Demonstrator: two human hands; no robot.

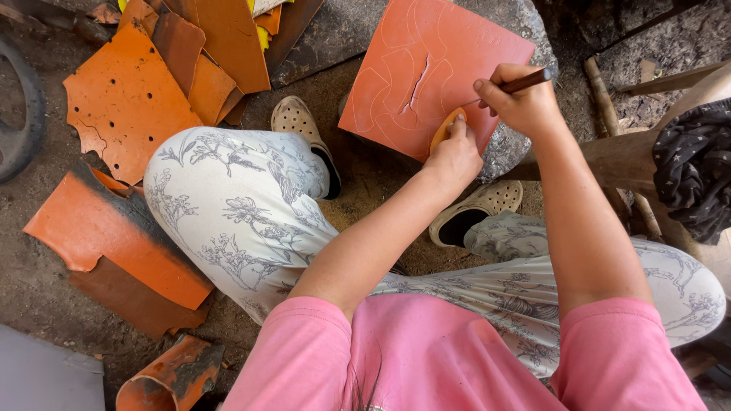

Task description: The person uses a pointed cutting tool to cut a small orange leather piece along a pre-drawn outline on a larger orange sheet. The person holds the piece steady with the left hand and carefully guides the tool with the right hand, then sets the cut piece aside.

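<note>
An orange-red leather sheet (411, 68) with pale traced outlines and a jagged split lies on a grey stone block (506, 144). My left hand (454, 156) presses a small orange oval template (448, 125) flat against the sheet's near edge. My right hand (521, 103) grips a thin brown-handled marking tool (525, 81), its tip hidden beside the template. Both hands sit close together over the sheet's lower right part.
Orange leather offcuts (126, 103) pile up at the upper left, more pieces (114, 243) lie at the left and a rolled scrap (171, 377) below. My patterned trousers and beige clogs (301, 125) flank the stone. Wooden sticks (609, 114) and dark cloth (693, 167) stand right.
</note>
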